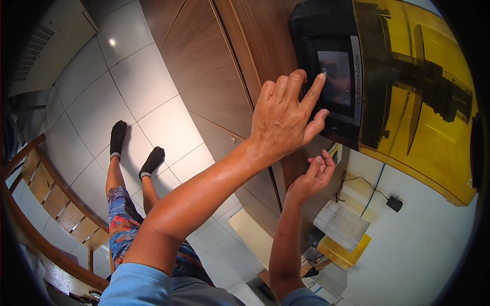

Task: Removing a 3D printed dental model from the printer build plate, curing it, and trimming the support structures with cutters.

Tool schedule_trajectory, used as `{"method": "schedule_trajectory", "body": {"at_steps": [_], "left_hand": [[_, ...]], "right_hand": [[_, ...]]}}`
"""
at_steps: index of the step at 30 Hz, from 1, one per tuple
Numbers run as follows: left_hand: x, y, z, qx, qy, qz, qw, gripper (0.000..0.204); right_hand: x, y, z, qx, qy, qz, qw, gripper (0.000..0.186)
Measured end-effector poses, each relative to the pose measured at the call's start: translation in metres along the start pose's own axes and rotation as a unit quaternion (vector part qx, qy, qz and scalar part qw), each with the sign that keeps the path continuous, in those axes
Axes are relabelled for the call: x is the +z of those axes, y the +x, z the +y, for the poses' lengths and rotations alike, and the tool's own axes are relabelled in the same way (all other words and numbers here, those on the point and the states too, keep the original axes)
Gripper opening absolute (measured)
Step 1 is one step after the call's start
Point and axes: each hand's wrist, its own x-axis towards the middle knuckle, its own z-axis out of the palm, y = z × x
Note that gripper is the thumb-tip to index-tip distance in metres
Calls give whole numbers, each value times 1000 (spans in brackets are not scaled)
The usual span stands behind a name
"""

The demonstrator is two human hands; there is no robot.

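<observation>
Blue sleeves (138, 285) frame the lower edge, nearest the camera; from them both bare forearms rise toward a resin 3D printer. Below and to the left, the person's own legs in patterned shorts end in black socks (153, 160) on white floor tiles (138, 81), beside a wooden chair (46, 194). The right hand (312, 177) hangs low beneath the printer's base, fingers loosely curled and half open, gripping nothing; whether its fingertips brush the underside cannot be told. The left hand (283, 120), crossing in front of it, is spread wide and holds nothing: its index finger extends to press the small touchscreen (337, 76), while the thumb rests against the black front panel, probably to steady the fingertip. The resin 3D printer (398, 97), black-bodied with a translucent yellow hood, stands at the upper right on a white surface (434, 229) against brown wooden cabinet doors (204, 66). Near it lie a white box (341, 223) on a yellow tray, and a black cable.
</observation>
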Motion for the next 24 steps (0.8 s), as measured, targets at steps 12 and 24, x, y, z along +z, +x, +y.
{"method": "schedule_trajectory", "body": {"at_steps": [12,24], "left_hand": [[1,3,14,-78,20,-29,996,66],[1,0,9,-63,16,-29,997,65]], "right_hand": [[0,-2,-2,1,-2,-14,1000,23],[-1,0,-1,4,-3,-15,1000,23]]}}
